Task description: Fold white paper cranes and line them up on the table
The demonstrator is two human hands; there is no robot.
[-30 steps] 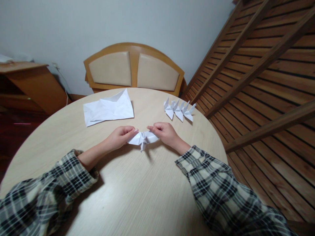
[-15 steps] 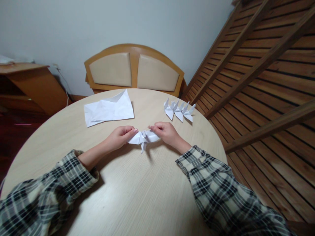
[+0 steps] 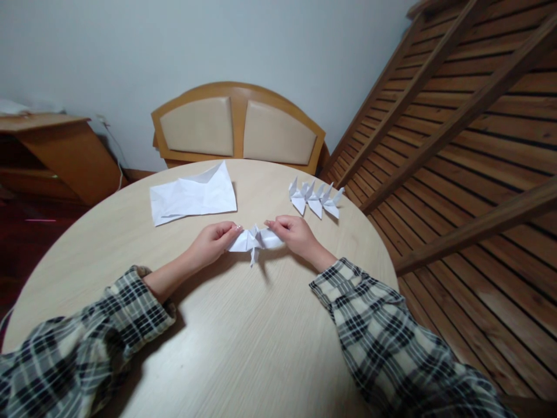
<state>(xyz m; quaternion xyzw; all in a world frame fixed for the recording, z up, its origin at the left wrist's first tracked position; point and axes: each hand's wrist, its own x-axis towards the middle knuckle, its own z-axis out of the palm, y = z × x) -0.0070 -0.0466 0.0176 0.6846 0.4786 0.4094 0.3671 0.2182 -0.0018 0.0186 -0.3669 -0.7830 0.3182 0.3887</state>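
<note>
Between my two hands a white paper crane (image 3: 255, 239) is stretched by its wings just above the table. My left hand (image 3: 214, 241) pinches the left wing with thumb and curled fingers. On the other side my right hand (image 3: 296, 235) grips the right wing the same way; that wing's tip is hidden in the fingers. One pointed end of the crane hangs down toward me, and its middle stands up in a small peak. Beyond my right hand, several finished paper cranes (image 3: 315, 197) stand in a close row.
White folded paper sheets (image 3: 194, 194) lie at the table's far left. The round pale wooden table (image 3: 243, 348) fills the middle. Past its far edge stands a padded headboard-like panel (image 3: 239, 122). A slatted wooden structure (image 3: 470, 145) rises at right, and a wooden desk (image 3: 56, 151) stands at left.
The crane's middle peak stands slightly higher and its hanging end has lifted a little. Both hands keep their hold on the wings. The camera view has shifted slightly.
</note>
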